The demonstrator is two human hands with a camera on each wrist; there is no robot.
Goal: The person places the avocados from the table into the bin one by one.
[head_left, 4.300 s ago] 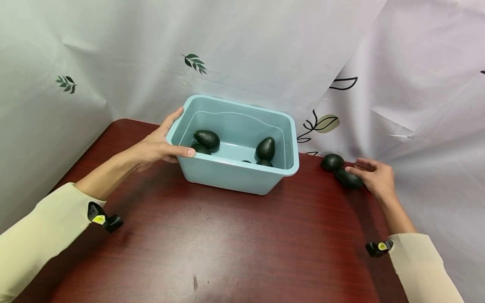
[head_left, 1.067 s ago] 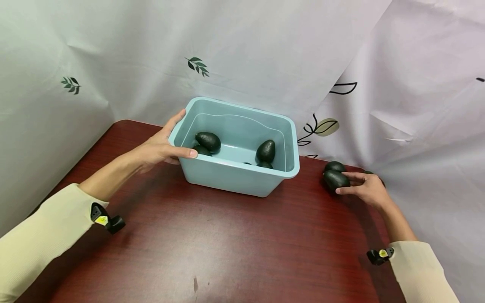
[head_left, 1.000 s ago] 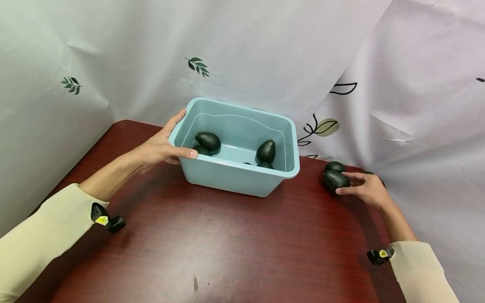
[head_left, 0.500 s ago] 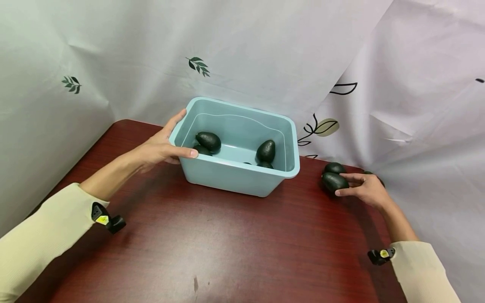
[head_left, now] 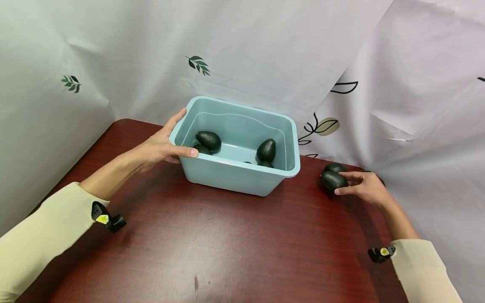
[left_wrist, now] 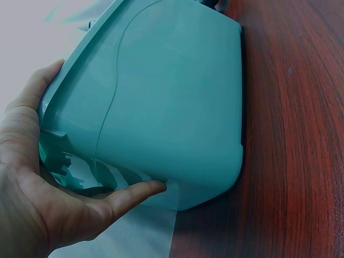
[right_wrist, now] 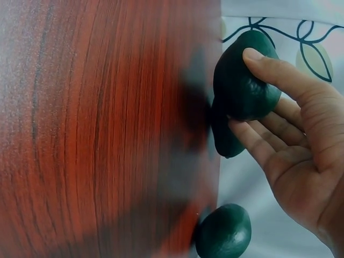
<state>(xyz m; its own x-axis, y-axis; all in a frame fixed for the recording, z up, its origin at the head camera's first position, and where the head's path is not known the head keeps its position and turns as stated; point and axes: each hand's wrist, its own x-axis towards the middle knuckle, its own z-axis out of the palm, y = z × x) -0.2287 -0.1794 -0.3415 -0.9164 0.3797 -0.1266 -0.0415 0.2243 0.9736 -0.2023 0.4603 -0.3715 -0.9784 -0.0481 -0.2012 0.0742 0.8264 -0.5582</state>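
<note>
At the bin's left end my left hand (head_left: 157, 147) grips the rim of a light blue plastic bin (head_left: 235, 176), thumb along the front edge. The left wrist view shows its fingers (left_wrist: 134, 199) at the bin's end handle. Inside the bin lie several dark green avocados (head_left: 266, 150), some partly hidden by the front wall. On the right, my right hand (head_left: 365, 187) pinches an avocado (head_left: 334, 180) between thumb and fingertips, close over the table. A second avocado (head_left: 335, 167) sits right behind it. A third avocado (right_wrist: 223, 231) is at the table edge, mostly behind the hand in the head view.
The dark red wooden table (head_left: 227, 244) stretches in front of the bin. A pale curtain (head_left: 242, 50) with leaf prints hangs close behind the bin and along the right side. Each sleeve bears a small black wrist camera (head_left: 107, 216).
Over the last seconds my right hand has come left and taken hold of an avocado; in the last second it has shifted slightly left. My left hand and the bin have stayed put.
</note>
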